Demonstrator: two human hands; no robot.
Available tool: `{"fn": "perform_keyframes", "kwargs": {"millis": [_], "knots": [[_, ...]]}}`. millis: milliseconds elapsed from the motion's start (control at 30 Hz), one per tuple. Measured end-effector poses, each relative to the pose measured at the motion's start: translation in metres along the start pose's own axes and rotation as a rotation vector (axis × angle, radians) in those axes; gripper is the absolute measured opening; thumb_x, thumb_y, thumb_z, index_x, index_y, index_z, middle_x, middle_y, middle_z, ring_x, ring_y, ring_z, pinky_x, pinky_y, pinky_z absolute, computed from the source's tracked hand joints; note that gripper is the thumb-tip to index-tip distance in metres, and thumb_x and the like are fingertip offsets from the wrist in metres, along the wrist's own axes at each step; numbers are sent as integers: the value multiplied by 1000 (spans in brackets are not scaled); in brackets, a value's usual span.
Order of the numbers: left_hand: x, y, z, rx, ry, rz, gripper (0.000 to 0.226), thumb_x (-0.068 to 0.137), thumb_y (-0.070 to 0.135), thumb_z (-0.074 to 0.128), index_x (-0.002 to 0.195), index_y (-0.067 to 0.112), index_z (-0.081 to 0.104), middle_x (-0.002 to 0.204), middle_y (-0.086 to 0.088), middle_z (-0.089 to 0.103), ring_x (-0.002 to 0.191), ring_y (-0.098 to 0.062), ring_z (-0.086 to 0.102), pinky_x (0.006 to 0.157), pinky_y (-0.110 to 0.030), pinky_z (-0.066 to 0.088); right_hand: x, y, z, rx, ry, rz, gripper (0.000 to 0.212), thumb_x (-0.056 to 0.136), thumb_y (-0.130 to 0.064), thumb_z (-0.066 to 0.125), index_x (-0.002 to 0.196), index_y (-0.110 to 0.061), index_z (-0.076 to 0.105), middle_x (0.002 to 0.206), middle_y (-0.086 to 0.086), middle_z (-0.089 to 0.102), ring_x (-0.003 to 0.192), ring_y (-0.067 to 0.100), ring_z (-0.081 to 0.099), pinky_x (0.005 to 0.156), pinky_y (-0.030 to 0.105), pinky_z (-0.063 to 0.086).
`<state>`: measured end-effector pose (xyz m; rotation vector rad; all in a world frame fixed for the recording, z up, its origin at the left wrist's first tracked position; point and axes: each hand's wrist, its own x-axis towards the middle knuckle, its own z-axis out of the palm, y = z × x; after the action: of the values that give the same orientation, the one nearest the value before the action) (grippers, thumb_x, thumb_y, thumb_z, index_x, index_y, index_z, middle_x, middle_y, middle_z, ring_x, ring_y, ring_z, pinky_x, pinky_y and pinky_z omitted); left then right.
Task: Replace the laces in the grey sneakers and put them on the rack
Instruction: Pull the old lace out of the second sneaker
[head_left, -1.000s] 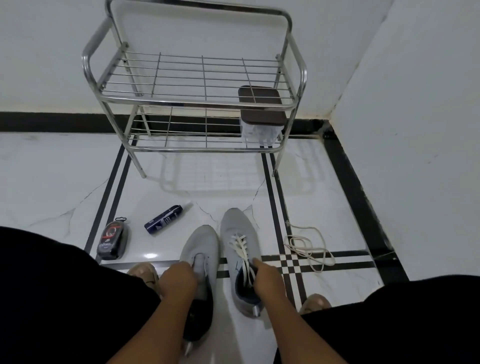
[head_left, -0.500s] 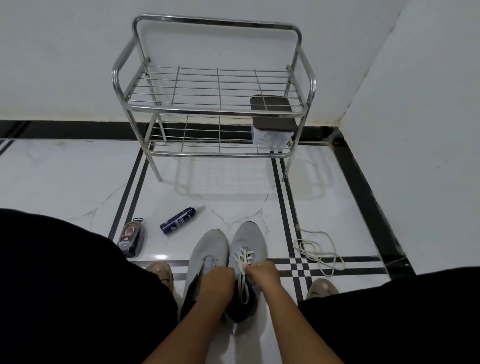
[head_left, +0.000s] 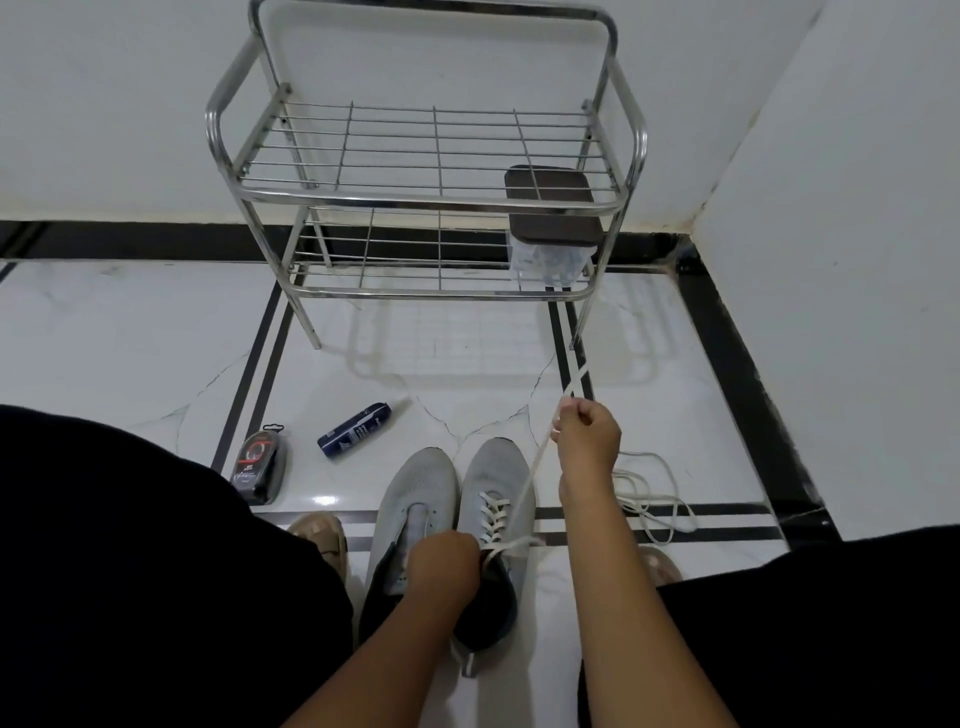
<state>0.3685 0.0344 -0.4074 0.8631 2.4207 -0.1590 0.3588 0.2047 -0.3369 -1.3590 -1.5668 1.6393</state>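
Observation:
Two grey sneakers stand side by side on the floor between my knees. The left sneaker (head_left: 415, 493) has no lace. The right sneaker (head_left: 501, 467) carries a white lace (head_left: 535, 462) through its eyelets. My right hand (head_left: 587, 431) is raised above the shoes and pinches the lace's ends, pulling them taut up and to the right. My left hand (head_left: 444, 566) grips the right sneaker at its collar, where the lace leaves the top eyelets. The steel rack (head_left: 431, 197) stands against the wall ahead, its top shelf bare.
A loose white lace (head_left: 649, 493) lies coiled on the floor to the right. A dark blue spray can (head_left: 356, 430) and a shoe-polish pack (head_left: 258, 465) lie to the left. A lidded box (head_left: 550, 228) sits on the rack's lower shelf. A wall stands close on the right.
My right hand has lifted from the sneaker's tongue up and to the right, drawing the lace out taut. My left hand has shifted onto the right sneaker's collar.

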Motion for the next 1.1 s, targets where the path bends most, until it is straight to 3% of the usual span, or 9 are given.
{"fn": "perform_keyframes", "kwargs": {"millis": [133,267,367,467,633,767,867,967,1100], "knots": [[6,0,0,-198,9,-57,29,91,38,52,110,16,57,111,-4,64,103,-22,61,79,-31,45,1,36,-15,-531,-148,189,19,91,-21,52,86,-8,64,85,5,66,79,24,64,81,39,57],[13,2,6,-366,70,-20,21,87,29,53,106,21,51,107,-3,59,94,-23,59,69,-29,39,-31,78,-28,-1066,-606,297,15,88,-7,54,100,-6,63,85,12,61,82,21,54,76,32,50],[15,2,8,-469,76,-8,19,84,20,52,104,21,53,105,-5,56,89,-24,58,68,-29,39,-45,89,-24,-833,-711,233,27,85,6,52,77,-17,63,78,0,59,77,17,56,72,26,47],[16,3,5,-547,70,-5,12,85,18,51,95,19,57,101,-5,56,89,-23,58,69,-26,37,-46,86,-28,-670,-682,306,30,85,12,49,86,-15,64,74,-1,57,64,9,51,58,18,44],[19,5,-20,-1625,-179,-420,20,85,16,54,65,11,53,58,-4,52,55,-19,48,57,-27,40,-47,85,-28,-770,-748,292,20,83,2,56,75,-16,54,71,0,52,63,11,47,54,20,39],[23,-17,-54,-2275,88,-507,33,91,16,48,58,17,41,57,1,42,39,-9,37,38,-18,29,-40,79,-30,-913,-764,198,34,78,-7,64,57,-18,40,63,-1,40,60,12,38,53,26,31],[26,-28,-74,-1640,156,-359,21,93,19,55,72,15,57,73,-3,55,56,-11,47,51,-21,38,-33,69,-28,-890,-771,190,25,77,-9,66,62,-15,47,70,2,49,67,15,47,61,26,38],[17,-12,-66,-893,-69,44,22,90,8,56,109,13,63,108,-8,63,91,-17,58,73,-25,44,-33,64,-24,-780,-741,153,17,80,-8,64,69,-15,53,78,6,56,76,18,52,70,27,42],[7,4,-39,-832,-89,-6,10,90,15,58,93,10,66,91,-11,65,85,-22,59,77,-30,45,-32,59,-26,-656,-573,137,14,83,-4,56,86,-17,57,80,-1,57,78,17,56,65,26,48]]}}
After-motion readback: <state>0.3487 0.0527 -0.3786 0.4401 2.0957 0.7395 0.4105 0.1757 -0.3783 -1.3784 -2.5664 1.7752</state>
